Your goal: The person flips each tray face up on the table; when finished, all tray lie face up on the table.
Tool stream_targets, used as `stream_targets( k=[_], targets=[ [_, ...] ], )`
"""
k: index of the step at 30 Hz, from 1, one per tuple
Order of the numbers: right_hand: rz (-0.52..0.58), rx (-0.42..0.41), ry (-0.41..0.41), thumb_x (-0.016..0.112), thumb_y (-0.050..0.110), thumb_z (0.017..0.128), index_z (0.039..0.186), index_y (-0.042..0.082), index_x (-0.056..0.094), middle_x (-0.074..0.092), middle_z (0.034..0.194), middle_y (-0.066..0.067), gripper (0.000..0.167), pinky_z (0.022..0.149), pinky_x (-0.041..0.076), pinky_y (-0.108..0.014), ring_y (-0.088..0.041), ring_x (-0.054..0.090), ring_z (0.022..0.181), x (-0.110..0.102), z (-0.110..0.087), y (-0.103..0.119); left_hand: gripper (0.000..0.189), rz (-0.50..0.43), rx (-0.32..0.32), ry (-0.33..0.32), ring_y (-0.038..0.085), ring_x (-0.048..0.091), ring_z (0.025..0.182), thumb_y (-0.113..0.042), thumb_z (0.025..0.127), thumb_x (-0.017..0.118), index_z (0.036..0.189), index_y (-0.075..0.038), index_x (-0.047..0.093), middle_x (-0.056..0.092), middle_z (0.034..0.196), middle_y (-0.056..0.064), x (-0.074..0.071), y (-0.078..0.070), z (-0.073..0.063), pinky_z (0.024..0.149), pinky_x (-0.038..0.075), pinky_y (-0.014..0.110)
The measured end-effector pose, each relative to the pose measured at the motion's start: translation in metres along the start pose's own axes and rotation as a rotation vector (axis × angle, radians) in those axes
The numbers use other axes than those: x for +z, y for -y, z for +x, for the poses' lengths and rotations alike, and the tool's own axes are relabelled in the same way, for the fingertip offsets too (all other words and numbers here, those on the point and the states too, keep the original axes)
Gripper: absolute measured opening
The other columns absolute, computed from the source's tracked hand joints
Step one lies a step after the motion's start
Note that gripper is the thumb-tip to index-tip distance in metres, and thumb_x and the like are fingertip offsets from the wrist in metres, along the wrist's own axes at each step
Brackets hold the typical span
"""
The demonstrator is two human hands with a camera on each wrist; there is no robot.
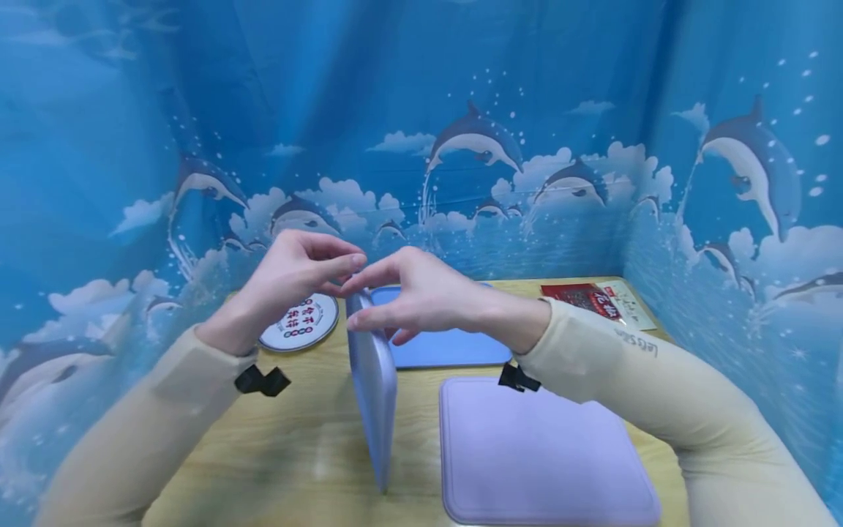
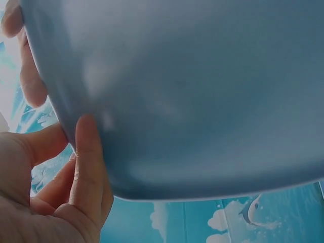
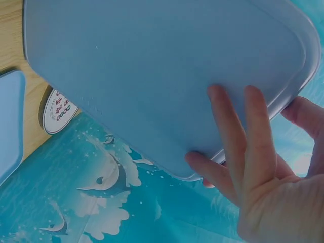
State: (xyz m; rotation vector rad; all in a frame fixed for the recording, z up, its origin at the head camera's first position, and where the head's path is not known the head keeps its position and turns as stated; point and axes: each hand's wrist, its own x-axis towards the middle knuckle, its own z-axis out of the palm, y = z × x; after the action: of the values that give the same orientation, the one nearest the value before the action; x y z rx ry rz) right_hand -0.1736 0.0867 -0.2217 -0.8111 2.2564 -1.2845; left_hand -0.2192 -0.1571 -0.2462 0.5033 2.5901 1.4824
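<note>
A pale blue tray (image 1: 375, 395) with rounded corners stands nearly upright between my hands, seen almost edge-on in the head view. My left hand (image 1: 296, 267) pinches its rim near an upper corner, thumb and fingers on opposite faces, as the left wrist view of the tray (image 2: 192, 101) shows. My right hand (image 1: 428, 289) grips the same tray close to that end. In the right wrist view, several spread fingers (image 3: 255, 121) lie on the broad face of the tray (image 3: 152, 76), with the thumb at its edge. Whether the lower edge touches the table cannot be told.
On the wooden table (image 1: 276, 439), a lilac tray (image 1: 540, 454) lies flat at the front right. Behind it lies a blue tray (image 1: 454, 348), partly hidden by my right hand. A round white plate (image 1: 306, 326) with printed characters is at the left; a red packet (image 1: 579, 298) is back right.
</note>
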Motion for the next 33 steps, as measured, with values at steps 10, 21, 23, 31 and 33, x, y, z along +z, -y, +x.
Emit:
stream_targets(
  k=[10, 21, 23, 31, 33],
  targets=[
    [-0.015, 0.066, -0.108, 0.078, 0.004, 0.101, 0.148, 0.015, 0.074, 0.063, 0.165, -0.005, 0.049, 0.079, 0.075, -0.044, -0.029, 0.066, 0.146, -0.008, 0.002, -0.009, 0.041, -0.018, -0.018, 0.084, 0.028, 0.078, 0.122, -0.035, 0.113, 0.07, 0.148, -0.014, 0.07, 0.076, 0.14, 0.014, 0.003, -0.006, 0.016, 0.103, 0.07, 0.051],
    [0.156, 0.084, -0.197, 0.077, 0.008, 0.103, 0.158, 0.013, 0.065, 0.061, 0.168, -0.007, 0.056, 0.088, 0.074, -0.048, -0.033, 0.074, 0.138, -0.019, -0.016, -0.041, 0.054, -0.05, -0.135, 0.072, 0.012, 0.078, 0.12, -0.041, 0.113, 0.07, 0.158, -0.012, 0.061, 0.065, 0.161, 0.016, -0.036, 0.043, -0.005, 0.1, 0.071, 0.035],
    [0.199, 0.079, -0.22, 0.076, 0.008, 0.104, 0.159, 0.013, 0.064, 0.058, 0.171, -0.007, 0.056, 0.091, 0.073, -0.05, -0.035, 0.073, 0.14, -0.024, -0.023, -0.048, 0.057, -0.046, -0.16, 0.075, 0.006, 0.077, 0.117, -0.042, 0.113, 0.07, 0.159, -0.01, 0.058, 0.062, 0.164, 0.017, -0.044, 0.059, -0.013, 0.101, 0.071, 0.034],
    [0.345, 0.035, -0.317, 0.074, 0.006, 0.106, 0.162, 0.011, 0.06, 0.058, 0.17, -0.011, 0.058, 0.094, 0.072, -0.053, -0.032, 0.077, 0.132, -0.032, -0.041, -0.076, 0.037, -0.157, -0.244, 0.015, 0.001, 0.073, 0.11, -0.03, 0.115, 0.067, 0.151, -0.021, 0.066, 0.073, 0.132, -0.022, -0.07, 0.131, -0.046, 0.094, 0.071, 0.029],
    [0.374, 0.018, -0.338, 0.073, 0.005, 0.106, 0.163, 0.009, 0.059, 0.06, 0.168, -0.014, 0.058, 0.094, 0.072, -0.052, -0.027, 0.08, 0.125, -0.031, -0.043, -0.083, 0.026, -0.274, -0.258, 0.002, 0.002, 0.075, 0.108, -0.023, 0.115, 0.067, 0.139, -0.029, 0.073, 0.073, 0.124, -0.029, -0.074, 0.149, -0.054, 0.092, 0.071, 0.029]
  ],
)
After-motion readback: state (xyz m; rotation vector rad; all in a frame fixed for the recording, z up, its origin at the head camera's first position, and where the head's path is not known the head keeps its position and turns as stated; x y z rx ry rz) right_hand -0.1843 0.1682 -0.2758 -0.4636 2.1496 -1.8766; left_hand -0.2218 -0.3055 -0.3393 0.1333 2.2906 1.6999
